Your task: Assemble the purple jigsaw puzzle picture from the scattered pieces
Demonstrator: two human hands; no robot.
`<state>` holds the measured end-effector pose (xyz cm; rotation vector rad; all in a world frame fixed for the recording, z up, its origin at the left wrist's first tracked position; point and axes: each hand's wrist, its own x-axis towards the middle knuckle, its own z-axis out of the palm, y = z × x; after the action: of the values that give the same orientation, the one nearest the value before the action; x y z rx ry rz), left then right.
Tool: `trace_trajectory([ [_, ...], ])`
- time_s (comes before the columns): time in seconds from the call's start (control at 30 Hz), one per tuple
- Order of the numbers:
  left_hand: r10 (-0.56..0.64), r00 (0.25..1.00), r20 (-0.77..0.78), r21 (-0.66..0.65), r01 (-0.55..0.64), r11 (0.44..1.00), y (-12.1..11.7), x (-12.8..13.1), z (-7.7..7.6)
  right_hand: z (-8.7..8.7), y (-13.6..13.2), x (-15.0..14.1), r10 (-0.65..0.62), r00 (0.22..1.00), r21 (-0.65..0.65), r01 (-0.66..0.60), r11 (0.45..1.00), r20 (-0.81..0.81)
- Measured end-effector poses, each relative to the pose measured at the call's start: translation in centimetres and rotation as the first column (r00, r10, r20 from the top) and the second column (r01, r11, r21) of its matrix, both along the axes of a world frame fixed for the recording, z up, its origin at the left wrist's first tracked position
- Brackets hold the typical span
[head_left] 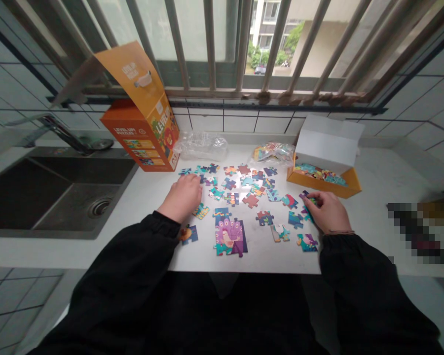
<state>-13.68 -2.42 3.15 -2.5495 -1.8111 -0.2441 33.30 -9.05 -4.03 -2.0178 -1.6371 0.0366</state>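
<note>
Several loose colourful puzzle pieces (pixel 244 185) lie spread on the white counter (pixel 377 177). A joined cluster showing a purple peacock (pixel 231 237) sits near the front edge. My left hand (pixel 182 197) rests knuckles-up on the counter among the left pieces, fingers curled, touching a piece (pixel 201 211); what is under it is hidden. My right hand (pixel 327 211) is closed around a dark puzzle piece (pixel 306 198) at the right of the spread.
An orange puzzle box (pixel 144 133) with its lid flap up stands at the back left. A smaller orange box (pixel 323 180) holds more pieces. Two plastic bags (pixel 202 145) lie by the wall. A dark sink (pixel 55 190) is at left.
</note>
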Motion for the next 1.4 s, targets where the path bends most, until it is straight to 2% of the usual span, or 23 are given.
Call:
trace_trajectory([
  [0.13,0.046,0.994,-0.095,-0.066,-0.053,0.996,3.6,-0.3,0.2,-0.1,0.1,0.1,0.008,1.000,-0.003,-0.008,1.000,-0.011],
  [0.4,0.024,0.999,-0.041,-0.117,-0.029,0.993,6.6,-2.4,-1.0,0.0,0.1,0.0,0.016,1.000,0.001,-0.016,1.000,-0.017],
  [0.63,-0.010,0.999,0.036,-0.155,0.016,0.988,7.4,-3.6,-1.3,-0.1,0.2,0.2,0.020,1.000,-0.011,-0.020,1.000,-0.017],
  [0.83,0.030,0.994,0.104,-0.180,-0.011,0.984,8.4,-3.8,-0.6,0.1,0.0,-0.1,0.016,1.000,0.004,-0.016,1.000,-0.012],
  [1.03,0.029,0.967,0.251,-0.148,0.009,0.989,7.2,-3.6,0.0,0.2,0.0,-0.3,0.016,1.000,0.006,-0.016,1.000,-0.014],
  [1.13,0.035,0.900,0.435,-0.156,0.037,0.987,5.8,-2.9,-0.3,0.3,0.0,-0.3,0.007,1.000,0.000,-0.007,1.000,-0.017],
  [1.27,0.130,0.665,0.735,-0.295,0.141,0.945,2.8,-0.7,-0.4,0.8,-0.2,-0.7,-0.024,0.999,0.061,0.026,0.998,-0.042],
  [1.4,0.229,0.464,0.856,-0.384,0.273,0.882,-1.2,2.5,0.0,2.4,-1.0,-1.9,-0.062,0.998,0.211,0.068,0.975,-0.031],
])
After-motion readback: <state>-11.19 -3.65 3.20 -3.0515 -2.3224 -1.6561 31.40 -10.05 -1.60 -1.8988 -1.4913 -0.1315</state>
